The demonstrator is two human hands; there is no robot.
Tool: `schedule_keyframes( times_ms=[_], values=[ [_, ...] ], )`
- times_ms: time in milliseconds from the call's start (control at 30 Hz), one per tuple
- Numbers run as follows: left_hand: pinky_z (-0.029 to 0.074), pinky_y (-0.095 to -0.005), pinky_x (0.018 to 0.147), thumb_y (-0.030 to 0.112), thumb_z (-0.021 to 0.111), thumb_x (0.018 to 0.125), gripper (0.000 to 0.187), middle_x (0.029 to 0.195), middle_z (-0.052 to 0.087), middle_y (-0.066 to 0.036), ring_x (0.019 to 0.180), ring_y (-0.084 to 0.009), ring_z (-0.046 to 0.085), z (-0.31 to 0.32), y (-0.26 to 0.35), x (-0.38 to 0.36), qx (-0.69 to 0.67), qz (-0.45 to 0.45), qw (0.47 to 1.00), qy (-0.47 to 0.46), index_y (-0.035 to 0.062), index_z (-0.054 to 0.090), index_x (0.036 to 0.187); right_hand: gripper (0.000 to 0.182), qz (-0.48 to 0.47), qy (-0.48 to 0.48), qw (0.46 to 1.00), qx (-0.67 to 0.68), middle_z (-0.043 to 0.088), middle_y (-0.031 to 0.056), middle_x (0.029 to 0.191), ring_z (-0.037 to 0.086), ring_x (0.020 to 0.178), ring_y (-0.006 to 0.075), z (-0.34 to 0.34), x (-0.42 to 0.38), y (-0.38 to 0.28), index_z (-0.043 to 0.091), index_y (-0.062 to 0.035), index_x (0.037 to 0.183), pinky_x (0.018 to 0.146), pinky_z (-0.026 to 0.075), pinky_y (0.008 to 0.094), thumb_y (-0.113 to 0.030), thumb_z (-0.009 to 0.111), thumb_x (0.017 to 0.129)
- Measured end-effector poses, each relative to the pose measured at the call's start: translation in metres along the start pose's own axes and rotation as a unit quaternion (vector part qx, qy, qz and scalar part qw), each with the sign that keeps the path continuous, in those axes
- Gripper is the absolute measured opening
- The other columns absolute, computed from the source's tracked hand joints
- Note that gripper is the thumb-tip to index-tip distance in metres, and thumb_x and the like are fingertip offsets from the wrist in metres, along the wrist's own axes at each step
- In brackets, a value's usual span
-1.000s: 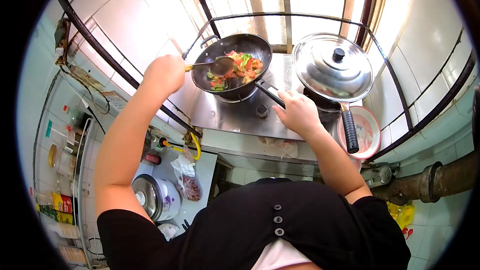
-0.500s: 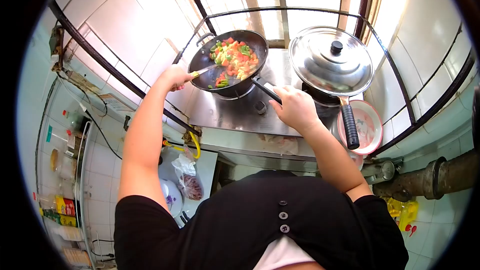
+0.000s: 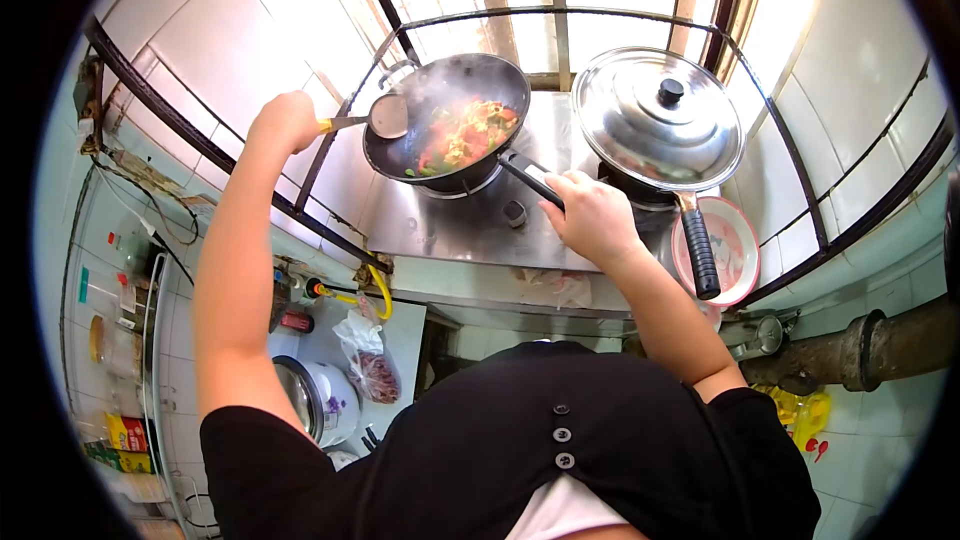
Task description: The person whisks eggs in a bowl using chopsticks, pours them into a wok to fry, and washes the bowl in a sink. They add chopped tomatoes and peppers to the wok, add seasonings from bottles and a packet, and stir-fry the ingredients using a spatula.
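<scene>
My left hand (image 3: 287, 122) is closed around the yellow-ended handle of a metal wok spatula (image 3: 388, 116). Its broad, rounded head is raised over the left side of a black wok (image 3: 385, 152). Steam rises from the wok, where chopped red and green vegetables (image 3: 462, 135) and yellow pieces lie gathered toward the right and front. The fingers of my right hand (image 3: 595, 218) wrap around the wok's long black handle (image 3: 530, 178). The wok rests on the left burner of a steel stove (image 3: 450, 230).
A pan with a shiny domed lid (image 3: 660, 125) sits on the right burner, its black handle (image 3: 703, 255) pointing toward me. Beside it is a red-rimmed bowl (image 3: 738, 275). A black metal rail (image 3: 560, 10) surrounds the stove. A rice cooker (image 3: 335, 405) and bag (image 3: 372, 360) stand lower left.
My left hand has moved left and up, lifting the spatula out of the food. The food has shifted in the wok and steam has appeared. My right hand keeps its hold.
</scene>
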State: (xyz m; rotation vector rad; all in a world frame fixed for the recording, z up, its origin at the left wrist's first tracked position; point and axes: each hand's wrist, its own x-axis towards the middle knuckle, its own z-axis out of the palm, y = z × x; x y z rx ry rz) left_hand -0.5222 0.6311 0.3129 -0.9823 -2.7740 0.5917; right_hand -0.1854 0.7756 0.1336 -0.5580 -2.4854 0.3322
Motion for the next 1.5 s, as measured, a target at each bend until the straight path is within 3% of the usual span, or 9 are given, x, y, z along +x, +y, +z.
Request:
schedule_keyframes(
  times_ms=[133,333,467,700,867,1133,1233,1433,1500],
  values=[
    [0.052,-0.0377,0.058,0.022,0.065,0.082,0.025,0.057,0.062,-0.015,0.049,-0.0278,0.062,0.035,0.025,0.049,-0.132,-0.002,0.989,-0.073,0.0080,0.073,0.102,0.030,0.001,0.000,1.000,0.009,0.062,0.0102,0.088,0.065,0.075,0.0295,0.000,-0.001,0.000,0.062,-0.0081,0.109,0.065,0.053,0.0396,-0.026,0.063,0.086],
    [0.052,-0.0393,0.073,0.009,0.054,0.084,0.030,0.083,0.069,-0.015,0.078,-0.0299,0.067,0.027,0.037,-0.025,-0.180,0.211,0.945,0.171,0.0180,0.073,0.105,0.030,0.015,-0.003,1.000,0.001,0.064,0.0095,0.095,0.066,0.078,0.0294,0.001,-0.004,0.001,0.063,-0.0085,0.110,0.068,0.053,0.0378,-0.027,0.064,0.085],
    [0.048,-0.0398,0.072,0.004,0.055,0.083,0.032,0.085,0.064,-0.014,0.082,-0.0327,0.061,0.000,0.005,-0.083,-0.135,0.258,0.940,0.176,0.0145,0.072,0.108,0.030,0.001,0.009,1.000,-0.001,0.062,0.0099,0.089,0.066,0.075,0.0293,0.002,-0.003,0.001,0.062,-0.0087,0.109,0.065,0.053,0.0386,-0.025,0.065,0.085],
    [0.048,-0.0404,0.069,0.004,0.064,0.078,0.033,0.082,0.063,-0.013,0.079,-0.0317,0.061,-0.050,-0.037,-0.166,-0.089,0.194,0.962,0.169,0.0141,0.072,0.107,0.030,0.010,-0.004,1.000,-0.013,0.063,0.0103,0.090,0.066,0.074,0.0301,0.000,0.001,-0.002,0.062,-0.0085,0.108,0.065,0.053,0.0394,-0.025,0.066,0.084],
    [0.052,-0.0456,0.070,0.012,0.056,0.085,0.018,0.082,0.067,-0.012,0.080,-0.0335,0.066,0.001,0.017,-0.129,-0.044,0.152,0.965,0.207,0.0114,0.072,0.092,0.029,0.005,0.007,1.000,-0.011,0.063,0.0107,0.090,0.066,0.074,0.0311,0.004,0.000,-0.003,0.063,-0.0081,0.107,0.066,0.053,0.0397,-0.024,0.066,0.083],
    [0.055,-0.0434,0.072,0.019,0.053,0.085,0.022,0.086,0.071,-0.015,0.074,-0.0249,0.070,-0.058,0.031,-0.052,0.089,0.024,0.995,0.036,0.0066,0.072,0.087,0.027,0.009,0.021,1.000,0.002,0.064,0.0125,0.090,0.066,0.078,0.0326,0.004,0.000,0.001,0.062,-0.0070,0.103,0.068,0.052,0.0416,-0.023,0.067,0.083],
    [0.055,-0.0374,0.063,0.023,0.058,0.086,0.023,0.081,0.069,-0.012,0.061,-0.0200,0.066,-0.044,0.023,0.001,0.002,-0.054,0.986,-0.159,0.0040,0.071,0.083,0.030,0.012,0.016,1.000,0.009,0.064,0.0132,0.092,0.065,0.082,0.0332,0.000,-0.002,0.000,0.060,-0.0064,0.106,0.071,0.052,0.0415,-0.023,0.067,0.083],
    [0.048,-0.0309,0.048,0.034,0.072,0.082,0.033,0.058,0.061,-0.009,0.049,-0.0143,0.058,0.079,0.008,0.029,-0.318,0.013,0.945,-0.077,0.0025,0.070,0.072,0.045,0.023,0.045,0.999,0.011,0.061,0.0158,0.108,0.064,0.091,0.0338,-0.002,-0.011,0.002,0.054,-0.0075,0.121,0.078,0.052,0.0400,-0.026,0.068,0.082],
    [0.050,-0.0297,0.052,0.036,0.073,0.081,0.027,0.066,0.068,-0.010,0.049,-0.0222,0.062,0.088,0.000,0.024,-0.287,0.071,0.955,0.027,0.0133,0.077,0.093,0.048,0.030,0.037,0.999,0.015,0.060,0.0161,0.112,0.064,0.093,0.0339,-0.003,-0.015,0.005,0.053,-0.0082,0.124,0.079,0.052,0.0395,-0.027,0.068,0.083]
  ],
)
